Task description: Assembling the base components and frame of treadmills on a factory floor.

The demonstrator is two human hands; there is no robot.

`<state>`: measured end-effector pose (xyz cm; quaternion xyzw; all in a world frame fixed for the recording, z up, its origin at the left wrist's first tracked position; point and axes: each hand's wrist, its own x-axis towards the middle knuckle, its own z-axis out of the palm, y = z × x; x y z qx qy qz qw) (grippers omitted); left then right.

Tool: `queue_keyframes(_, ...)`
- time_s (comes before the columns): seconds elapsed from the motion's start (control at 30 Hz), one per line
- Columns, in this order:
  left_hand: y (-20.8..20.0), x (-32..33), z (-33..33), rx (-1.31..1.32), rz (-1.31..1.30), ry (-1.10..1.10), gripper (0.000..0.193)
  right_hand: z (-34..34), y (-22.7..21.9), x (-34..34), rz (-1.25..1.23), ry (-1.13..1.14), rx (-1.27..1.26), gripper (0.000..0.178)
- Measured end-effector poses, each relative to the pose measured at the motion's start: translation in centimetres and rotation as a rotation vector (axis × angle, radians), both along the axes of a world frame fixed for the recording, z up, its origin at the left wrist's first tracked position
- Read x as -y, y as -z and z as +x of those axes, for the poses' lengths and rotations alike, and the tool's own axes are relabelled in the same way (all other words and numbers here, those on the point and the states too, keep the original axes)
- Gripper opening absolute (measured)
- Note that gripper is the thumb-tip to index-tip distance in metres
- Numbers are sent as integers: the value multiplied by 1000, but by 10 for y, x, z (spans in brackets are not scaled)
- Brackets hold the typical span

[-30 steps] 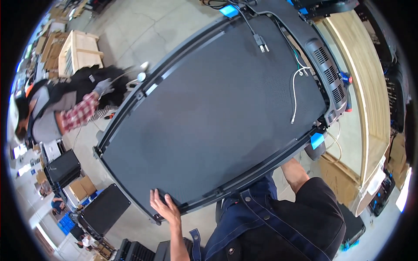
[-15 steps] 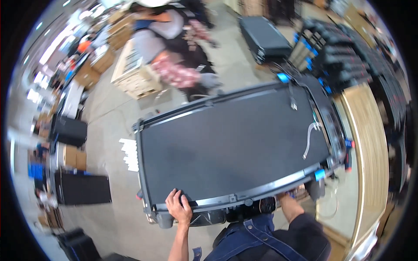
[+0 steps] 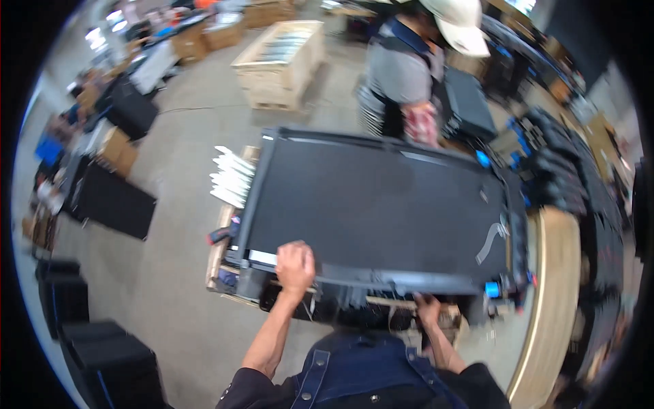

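Note:
A treadmill deck (image 3: 368,208) with a wide black belt and dark frame lies across the middle in front of me. My left hand (image 3: 295,267) is closed over its near side rail, close to the left end. Further right, my right hand (image 3: 428,309) grips the lower near edge of the frame; its fingertips are partly hidden. A white ribbon-like cable (image 3: 488,244) lies loose on the belt's right end. Blue pieces (image 3: 492,290) sit at the frame's right corners. Beneath the near edge, dark parts and bits of wood show, blurred.
A co-worker in a pale cap (image 3: 462,27) stands at the far side, hands hidden. Behind is a wooden crate (image 3: 276,85). White pieces (image 3: 231,177) stick out left of the deck. A long wooden-sided bench (image 3: 548,300) and stacked black frames (image 3: 555,170) stand right. Black boxes (image 3: 112,358) stand lower left.
My view has turned, and the deck sits more level before me. The co-worker has moved rightward along the far side. My left fingers have curled over the rail; my right hand shows more.

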<state>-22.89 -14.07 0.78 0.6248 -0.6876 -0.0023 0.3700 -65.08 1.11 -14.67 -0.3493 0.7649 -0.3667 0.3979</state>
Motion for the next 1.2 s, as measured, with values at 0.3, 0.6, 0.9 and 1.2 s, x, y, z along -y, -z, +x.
queue_keyframes(0.3, -5, 10, -3, 0, -56, -7, 7, 51, -264, 90, -478, -136, -48, 17)
queue_keyframes(0.6, -6, -45, -33, -111, -83, -2, 22, -50, -143, -65, 85, -350, -406, 41)
queue_keyframes(0.9, 106, -165, -271, -118, 669, 502, 21, -107, 63, -101, 759, -305, -313, 113)
queue_keyframes(1.2, 229, -199, -322, 453, 1019, 566, 32, -152, 2, -91, 680, -494, -71, 115)
